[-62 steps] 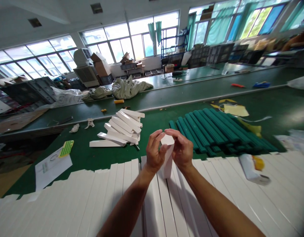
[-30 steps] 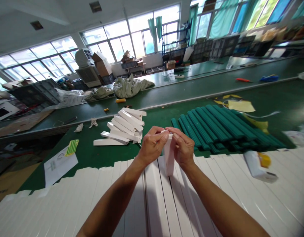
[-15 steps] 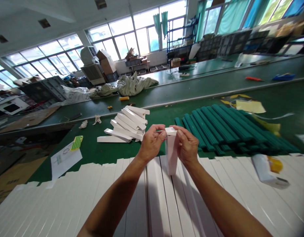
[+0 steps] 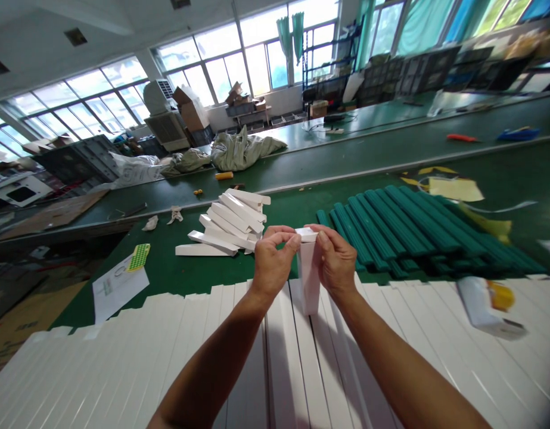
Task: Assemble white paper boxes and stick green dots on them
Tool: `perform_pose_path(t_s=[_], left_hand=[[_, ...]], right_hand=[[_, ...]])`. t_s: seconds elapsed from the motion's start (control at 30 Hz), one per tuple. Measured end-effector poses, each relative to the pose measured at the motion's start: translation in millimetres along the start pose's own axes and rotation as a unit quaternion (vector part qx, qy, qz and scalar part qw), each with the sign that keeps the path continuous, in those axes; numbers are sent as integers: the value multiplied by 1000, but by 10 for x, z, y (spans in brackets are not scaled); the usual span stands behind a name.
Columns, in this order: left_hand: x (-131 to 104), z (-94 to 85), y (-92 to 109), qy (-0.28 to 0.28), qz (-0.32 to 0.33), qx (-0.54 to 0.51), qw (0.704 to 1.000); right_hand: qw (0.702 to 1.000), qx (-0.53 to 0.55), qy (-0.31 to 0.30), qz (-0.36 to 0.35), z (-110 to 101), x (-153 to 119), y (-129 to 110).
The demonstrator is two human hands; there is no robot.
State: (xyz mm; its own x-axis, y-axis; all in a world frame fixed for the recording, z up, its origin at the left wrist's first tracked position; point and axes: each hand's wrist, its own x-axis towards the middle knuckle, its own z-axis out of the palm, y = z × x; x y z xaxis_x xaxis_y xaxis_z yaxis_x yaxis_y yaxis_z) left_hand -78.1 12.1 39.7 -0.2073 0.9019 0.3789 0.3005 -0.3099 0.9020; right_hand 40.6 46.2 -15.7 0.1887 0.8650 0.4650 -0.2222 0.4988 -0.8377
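Observation:
A narrow white box (image 4: 308, 280) stands upright on the row of long white boxes (image 4: 167, 351), its top end between my hands. My left hand (image 4: 275, 256) pinches the left edge of the top flap with thumb and fingers. On the other side, my right hand (image 4: 336, 257) grips the upper right edge, its thumb near the flap. The flap looks almost level across the top. Left of my hands lies a pile of narrow white boxes (image 4: 230, 220) on the green table (image 4: 176, 277).
Green ribbed tubes (image 4: 391, 226) are stacked on the right. A white dispenser with a yellow roll (image 4: 491, 307) sits on the white boxes. Paper (image 4: 118, 289) with a yellow-green card (image 4: 139, 257) lies left. Farther back are a grey cloth bundle (image 4: 241, 149) and a red-handled tool (image 4: 461, 137).
The top flap between my fingers has come down flatter over the box opening. Both hands stay nearly in the same place, and the view has shifted slightly.

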Motion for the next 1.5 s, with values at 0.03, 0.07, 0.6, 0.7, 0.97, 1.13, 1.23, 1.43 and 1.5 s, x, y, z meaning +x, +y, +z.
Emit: perform_pose_path(t_s=[0.03, 0.07, 0.6, 0.7, 0.97, 1.13, 1.23, 1.43, 1.5], left_hand=[[-5, 6, 6, 0, -1, 5, 1000], [-9, 11, 13, 1, -3, 8, 1000], [10, -2, 156, 19, 71, 147, 986], [30, -5, 134, 13, 88, 166, 982], [81, -8, 138, 9, 101, 190, 977], [73, -4, 141, 11, 91, 181, 979], [59, 4, 107, 18, 90, 174, 981], [46, -9, 49, 3, 74, 136, 988], [47, -25, 44, 0, 75, 127, 989]], right_hand=[[1000, -4, 1, -1, 2, 1, 2], [1000, -7, 2, -3, 4, 2, 3], [1000, -12, -1, -4, 32, 13, -55], [1000, -19, -3, -3, 31, 29, -69], [998, -57, -21, -19, 2, 44, -95], [996, -74, -41, -26, -32, 38, -95], [994, -84, -54, -35, -46, 39, -105], [991, -88, -88, -50, -74, 48, -142], [990, -89, -93, -52, -79, 42, -150]])
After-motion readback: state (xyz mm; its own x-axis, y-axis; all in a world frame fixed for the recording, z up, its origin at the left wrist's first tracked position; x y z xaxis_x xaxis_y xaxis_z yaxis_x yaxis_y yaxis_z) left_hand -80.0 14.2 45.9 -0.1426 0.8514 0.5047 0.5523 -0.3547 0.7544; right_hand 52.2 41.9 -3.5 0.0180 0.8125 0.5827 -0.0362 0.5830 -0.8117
